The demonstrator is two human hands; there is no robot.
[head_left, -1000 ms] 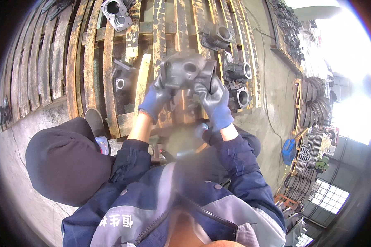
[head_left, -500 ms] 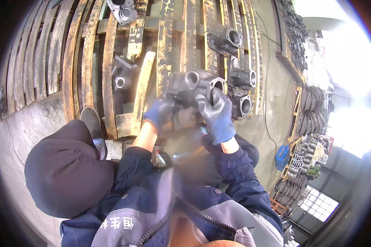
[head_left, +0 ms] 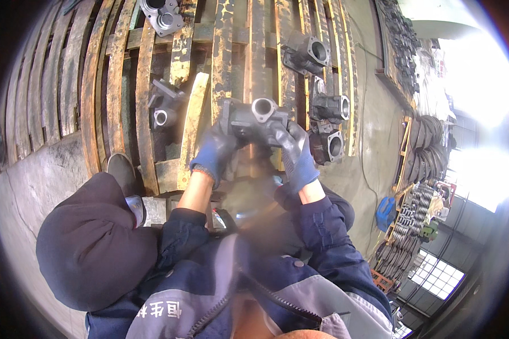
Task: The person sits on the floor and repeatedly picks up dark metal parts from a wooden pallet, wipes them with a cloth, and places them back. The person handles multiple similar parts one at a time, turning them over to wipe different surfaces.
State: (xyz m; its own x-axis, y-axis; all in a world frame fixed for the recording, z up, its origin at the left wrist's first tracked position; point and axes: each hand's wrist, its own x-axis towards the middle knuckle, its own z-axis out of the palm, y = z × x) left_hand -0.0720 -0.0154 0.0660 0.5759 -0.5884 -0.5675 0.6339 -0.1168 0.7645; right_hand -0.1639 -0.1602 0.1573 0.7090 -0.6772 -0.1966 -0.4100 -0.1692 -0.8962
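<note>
Both my hands, in blue gloves with dark coated palms, hold a dark grey cast metal housing point(head_left: 249, 118) above the wooden pallet. A round flanged opening on the housing faces up. Around its left end my left hand point(head_left: 215, 150) is closed. The right end is gripped by my right hand point(head_left: 297, 155), its fingers curled over the casting. Part of the housing's underside is hidden by the gloves and a blurry patch. Nearest to my right hand, a similar casting point(head_left: 328, 148) rests on the pallet's right side.
The slatted wooden pallet point(head_left: 223, 56) carries more castings: one at the left point(head_left: 163, 104), one at the top point(head_left: 163, 17), and others point(head_left: 306, 53) at the right. A loose slat point(head_left: 193, 130) lies slanted. Parts stacks point(head_left: 398, 51) and a blue container point(head_left: 385, 214) stand further right.
The housing has turned in my hands, so its right-end opening no longer shows and the round opening faces up. My right hand has shifted slightly lower.
</note>
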